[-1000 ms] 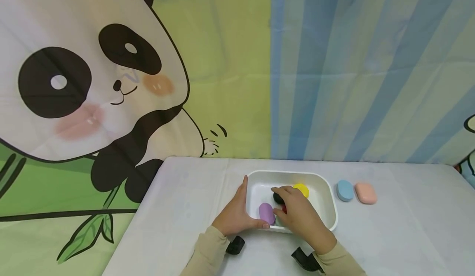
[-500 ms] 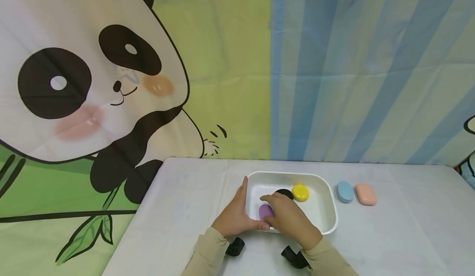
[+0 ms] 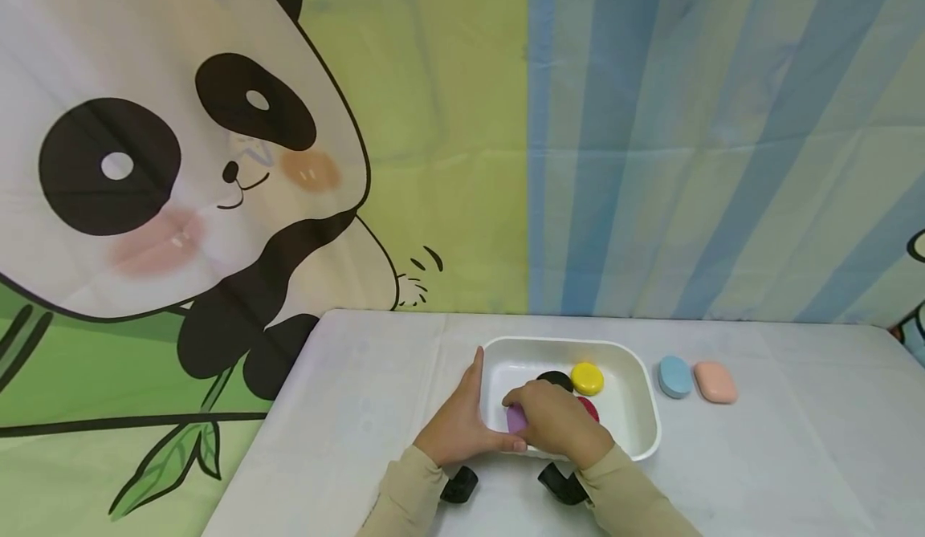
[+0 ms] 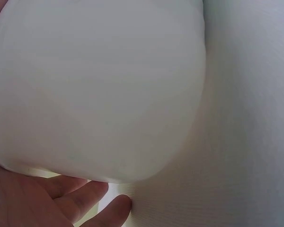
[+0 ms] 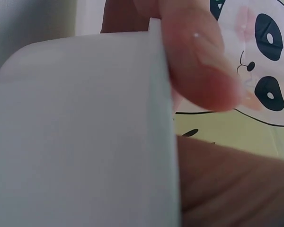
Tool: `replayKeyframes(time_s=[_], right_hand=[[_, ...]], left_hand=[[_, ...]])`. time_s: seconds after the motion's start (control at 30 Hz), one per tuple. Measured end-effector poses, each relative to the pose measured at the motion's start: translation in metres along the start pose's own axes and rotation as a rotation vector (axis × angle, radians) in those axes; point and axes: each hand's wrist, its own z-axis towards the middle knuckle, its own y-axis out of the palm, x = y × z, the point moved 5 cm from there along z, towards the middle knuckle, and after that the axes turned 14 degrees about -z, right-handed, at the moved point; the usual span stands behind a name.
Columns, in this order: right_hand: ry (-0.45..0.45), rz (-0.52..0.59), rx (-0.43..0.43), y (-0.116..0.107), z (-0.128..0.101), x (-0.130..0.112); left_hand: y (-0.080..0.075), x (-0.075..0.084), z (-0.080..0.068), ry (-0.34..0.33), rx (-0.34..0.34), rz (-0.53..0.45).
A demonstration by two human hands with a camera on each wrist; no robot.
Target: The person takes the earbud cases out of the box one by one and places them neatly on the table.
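A white tub [image 3: 639, 376] stands on the table and holds a black oval piece [image 3: 555, 378], a yellow one [image 3: 587, 378], a red one [image 3: 589, 408] and a purple one [image 3: 515, 420]. My left hand [image 3: 470, 416] grips the tub's near left corner, fingers along the left wall and thumb at the front rim. My right hand [image 3: 535, 412] lies inside the tub with its fingers curled over the purple piece, hiding most of it. The left wrist view shows the tub's outer wall [image 4: 94, 90] with fingertips [image 4: 85, 201] below it. The right wrist view shows the tub's wall [image 5: 80, 132] and a finger [image 5: 199, 61] close up.
A blue oval piece [image 3: 675, 376] and a pink one [image 3: 715, 382] lie on the white tablecloth [image 3: 795, 441] just right of the tub. A panda and striped backdrop [image 3: 217, 160] hangs behind the table. The table's left edge runs near my left sleeve.
My right hand has moved left from the black piece to the purple one and closed over it. The red piece has come into view. My left hand has stayed on the tub.
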Motion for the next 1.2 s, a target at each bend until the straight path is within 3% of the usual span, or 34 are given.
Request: replayKeyframes(time_s=[0.4, 1.2], right_hand=[[-0.001, 0.049, 0.004, 0.003, 0.0, 0.0], [0.072, 0.045, 0.267, -0.01, -0.022, 0.008]], left_hand=[[0.001, -0.001, -0.001, -0.011, -0.006, -0.009], [0.002, -0.001, -0.002, -0.021, 0.005, -0.011]])
